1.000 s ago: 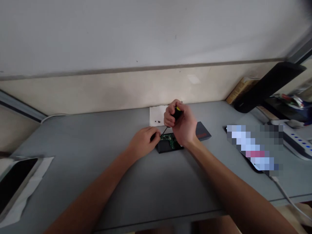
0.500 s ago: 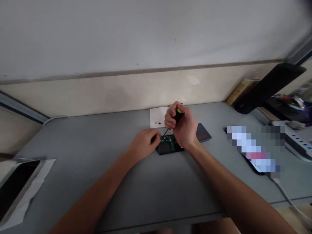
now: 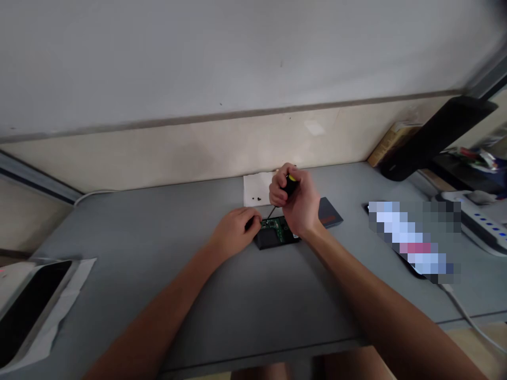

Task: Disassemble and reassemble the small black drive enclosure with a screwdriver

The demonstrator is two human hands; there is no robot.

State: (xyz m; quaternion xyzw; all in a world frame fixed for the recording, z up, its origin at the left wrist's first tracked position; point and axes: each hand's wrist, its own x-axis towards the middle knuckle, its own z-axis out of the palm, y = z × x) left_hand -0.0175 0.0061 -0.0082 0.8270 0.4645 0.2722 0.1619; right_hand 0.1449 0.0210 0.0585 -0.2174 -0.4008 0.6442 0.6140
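My right hand (image 3: 299, 203) is closed around the black and yellow handle of a screwdriver (image 3: 292, 184). Its thin shaft slants down to the left, with the tip at the far edge of an opened black device (image 3: 269, 239). A green circuit board (image 3: 280, 230) shows inside that device, which lies flat on the table. My left hand (image 3: 236, 229) grips the device's left end with curled fingers; a dark part shows between thumb and fingers. Behind them is a white paper (image 3: 255, 189) with a few tiny dark pieces, perhaps screws. A dark grey flat cover (image 3: 329, 212) lies partly behind my right wrist.
On the right of the grey table (image 3: 190, 316) lie a phone (image 3: 412, 240) with a blurred screen, a cable (image 3: 463, 311) and a white power strip (image 3: 485, 224). A black cylinder-like object (image 3: 435, 140) leans by a book (image 3: 392, 142). Another dark-screened device (image 3: 35, 309) rests at left.
The screwdriver tip has shifted slightly to the right along the board's far edge, and my right hand has turned a little. My left hand keeps its hold. The view has tilted slightly.
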